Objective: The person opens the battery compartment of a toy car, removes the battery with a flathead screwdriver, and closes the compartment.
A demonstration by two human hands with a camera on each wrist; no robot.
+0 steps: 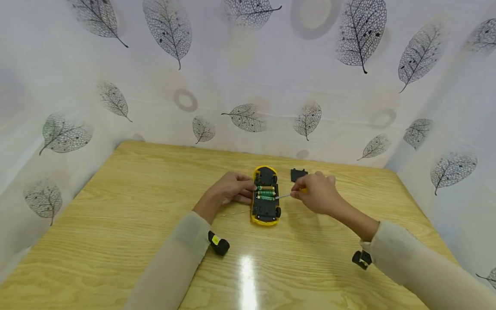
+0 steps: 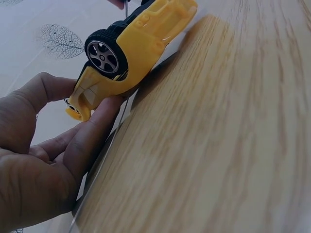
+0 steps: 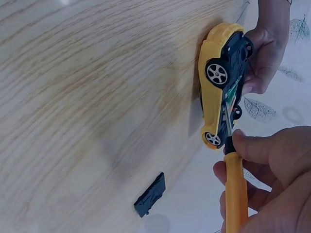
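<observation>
A yellow toy car lies upside down on the table, its black underside up and its battery bay uncovered. Three green batteries sit side by side in the bay. My left hand holds the car at its left side, thumb above and fingers beneath the yellow body. In my right hand is a screwdriver with a yellow handle, gripped between thumb and fingers. Its metal shaft reaches into the bay from the right, the tip at the end of the nearest battery. Whether the tip touches it, I cannot tell.
A black battery cover lies on the wooden table, just beyond my right hand. A thin rod lies left of the car. Leaf-patterned cloth hangs behind the table and at both sides.
</observation>
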